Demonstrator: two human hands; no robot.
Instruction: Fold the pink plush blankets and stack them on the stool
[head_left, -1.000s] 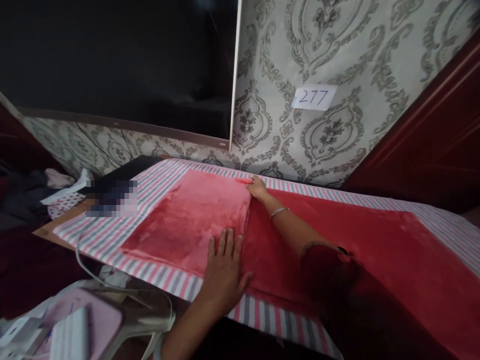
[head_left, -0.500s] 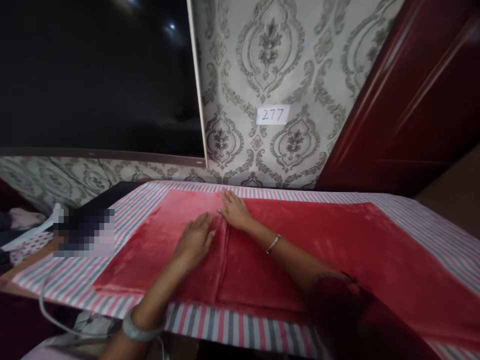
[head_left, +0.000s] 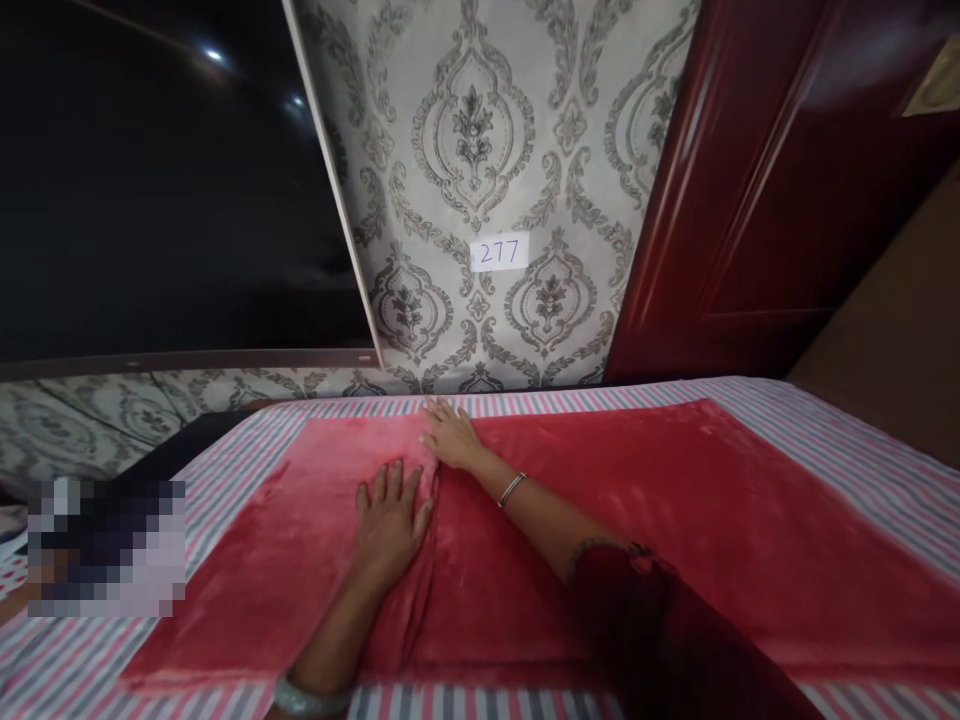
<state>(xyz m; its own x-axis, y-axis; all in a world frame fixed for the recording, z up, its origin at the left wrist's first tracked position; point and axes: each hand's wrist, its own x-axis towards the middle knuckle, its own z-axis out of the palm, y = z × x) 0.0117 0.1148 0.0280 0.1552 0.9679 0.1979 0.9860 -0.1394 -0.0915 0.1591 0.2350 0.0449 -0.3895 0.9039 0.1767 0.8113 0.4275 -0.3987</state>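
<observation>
A red velvety cloth point(head_left: 637, 520) lies spread on a pink, grey and white striped surface point(head_left: 862, 440). Its left part point(head_left: 300, 540) is folded over and looks paler. My left hand point(head_left: 390, 515) lies flat, fingers apart, on the folded part beside the fold edge. My right hand point(head_left: 448, 437) rests palm down on the far end of that edge, near the wall. A bangle sits on each wrist. Neither hand grips anything.
A dark screen point(head_left: 165, 180) hangs on the patterned wall point(head_left: 480, 150), which bears a white label "277" point(head_left: 499, 252). A dark red door point(head_left: 787, 170) stands at the right. A blurred-out patch point(head_left: 105, 545) covers something at the left edge.
My view has swung right and nearer to the surface. My left hand moved from the near edge of the folded part up toward my right hand, sliding along the fold.
</observation>
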